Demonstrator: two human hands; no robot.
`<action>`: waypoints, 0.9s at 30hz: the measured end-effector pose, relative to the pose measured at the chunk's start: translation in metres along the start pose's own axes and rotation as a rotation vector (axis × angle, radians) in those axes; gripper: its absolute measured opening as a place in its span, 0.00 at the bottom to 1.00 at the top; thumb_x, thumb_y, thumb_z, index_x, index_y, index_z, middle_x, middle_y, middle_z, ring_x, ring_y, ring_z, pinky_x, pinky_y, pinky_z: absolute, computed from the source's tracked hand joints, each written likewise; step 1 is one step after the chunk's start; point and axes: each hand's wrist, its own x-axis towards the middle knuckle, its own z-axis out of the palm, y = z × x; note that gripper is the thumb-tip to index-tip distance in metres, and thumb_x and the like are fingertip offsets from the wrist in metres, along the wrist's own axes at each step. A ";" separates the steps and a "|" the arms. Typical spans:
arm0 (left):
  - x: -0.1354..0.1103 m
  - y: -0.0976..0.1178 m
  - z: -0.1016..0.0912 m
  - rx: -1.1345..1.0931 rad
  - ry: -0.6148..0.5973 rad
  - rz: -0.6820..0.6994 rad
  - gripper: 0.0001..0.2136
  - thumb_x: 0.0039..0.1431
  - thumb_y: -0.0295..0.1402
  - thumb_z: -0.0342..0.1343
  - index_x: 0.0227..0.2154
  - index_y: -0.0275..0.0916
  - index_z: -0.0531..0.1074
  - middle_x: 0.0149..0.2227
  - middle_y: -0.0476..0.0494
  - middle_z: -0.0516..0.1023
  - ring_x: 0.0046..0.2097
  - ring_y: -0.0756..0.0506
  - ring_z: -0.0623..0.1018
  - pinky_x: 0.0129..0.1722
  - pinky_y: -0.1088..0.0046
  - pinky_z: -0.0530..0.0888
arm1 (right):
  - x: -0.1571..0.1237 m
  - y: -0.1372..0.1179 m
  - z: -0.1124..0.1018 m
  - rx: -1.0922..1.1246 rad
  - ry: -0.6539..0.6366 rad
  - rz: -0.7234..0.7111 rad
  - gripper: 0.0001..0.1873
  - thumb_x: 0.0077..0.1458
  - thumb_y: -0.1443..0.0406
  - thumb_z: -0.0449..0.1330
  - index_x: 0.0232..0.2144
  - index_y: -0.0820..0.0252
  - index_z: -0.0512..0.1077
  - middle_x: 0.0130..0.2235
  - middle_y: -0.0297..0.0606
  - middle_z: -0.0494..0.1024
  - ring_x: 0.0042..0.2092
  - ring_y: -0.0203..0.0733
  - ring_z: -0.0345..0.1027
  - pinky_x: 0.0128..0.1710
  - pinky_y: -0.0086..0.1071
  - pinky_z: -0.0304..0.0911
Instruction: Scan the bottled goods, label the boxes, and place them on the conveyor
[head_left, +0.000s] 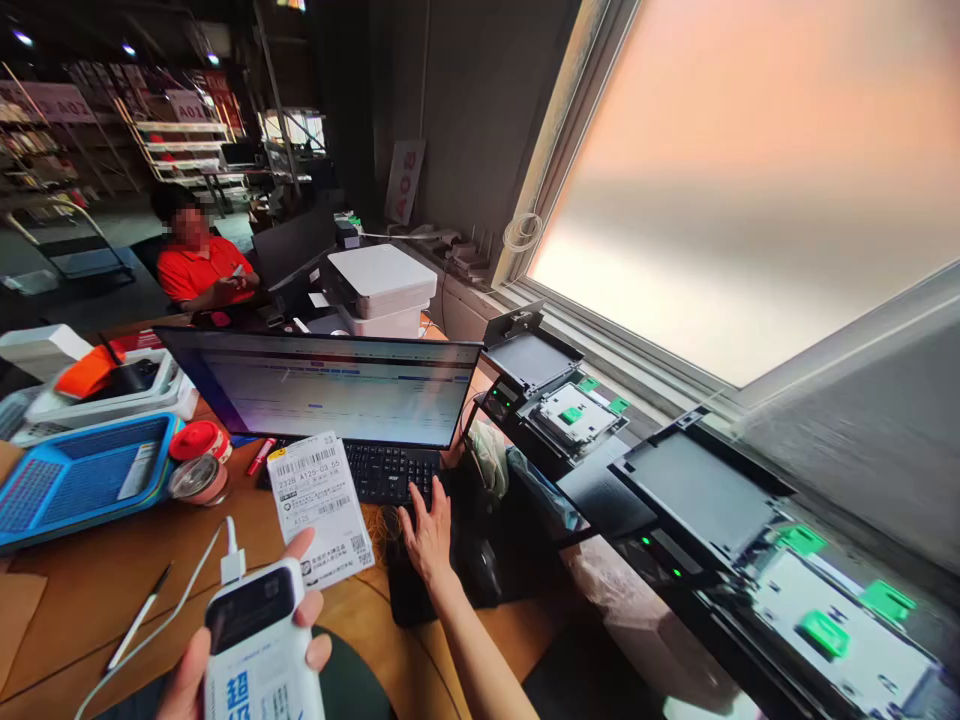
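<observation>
My left hand [309,608] is wrapped round a white power bank [262,650] with a dark display and blue lettering, at the bottom left. A white cable [232,562] is plugged into its top end. Just beyond it lies a printed shipping label [319,510] with barcodes, overlapping the black keyboard [386,472]. My right hand [430,530] rests with fingers spread at the keyboard's lower right edge, holding nothing. To the right of that hand sits a black mouse [484,572]. Behind the keyboard stands a monitor [330,390] with a web-like page on its screen.
Blue baskets [90,480], a red-lidded jar [201,440] and a white pen [139,620] are on the left. Two black label printers [555,400] with green clips line the window side. A person in a red shirt [202,272] sits beyond the monitor.
</observation>
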 end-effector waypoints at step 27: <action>-0.032 -0.018 0.011 0.013 0.277 -0.072 0.58 0.41 0.35 0.74 0.74 0.59 0.48 0.42 0.46 0.77 0.37 0.43 0.79 0.31 0.70 0.79 | -0.095 0.101 -0.067 -0.019 0.032 -0.057 0.24 0.66 0.62 0.59 0.63 0.53 0.71 0.70 0.55 0.62 0.65 0.58 0.68 0.58 0.52 0.75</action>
